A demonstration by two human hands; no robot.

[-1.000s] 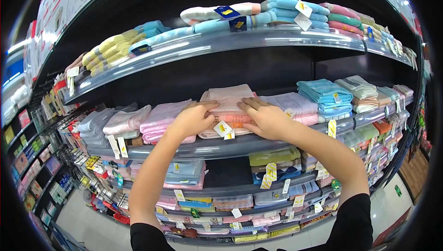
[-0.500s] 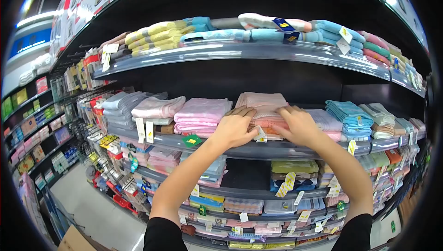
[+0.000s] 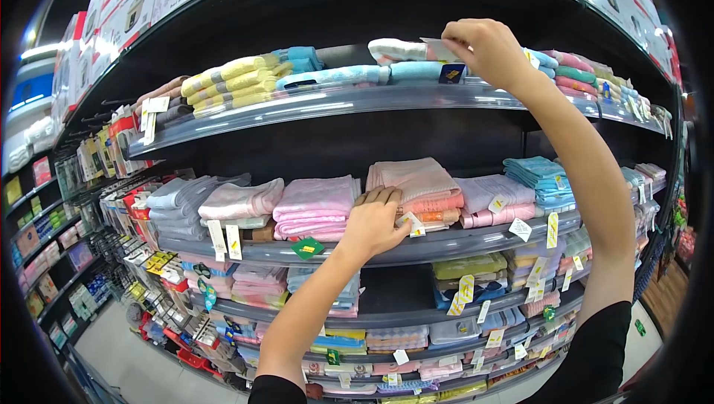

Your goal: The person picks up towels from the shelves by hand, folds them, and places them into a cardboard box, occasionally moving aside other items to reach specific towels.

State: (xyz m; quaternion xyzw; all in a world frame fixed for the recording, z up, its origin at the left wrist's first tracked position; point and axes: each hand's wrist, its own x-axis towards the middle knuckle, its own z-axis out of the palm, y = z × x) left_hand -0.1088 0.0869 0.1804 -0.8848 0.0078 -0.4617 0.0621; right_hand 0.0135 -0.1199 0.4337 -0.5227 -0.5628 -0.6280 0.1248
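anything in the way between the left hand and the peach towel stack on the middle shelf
Nothing visible: the left hand appears to rest against the front left of the peach towel stack. A white tag hangs beside the thumb without blocking the fingers.

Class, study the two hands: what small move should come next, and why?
The bare right hand should probably lower the pale flat card tag that it seems to hold up, since the dark-blue square tag nearby hangs down against the light-blue folded cloth towel.
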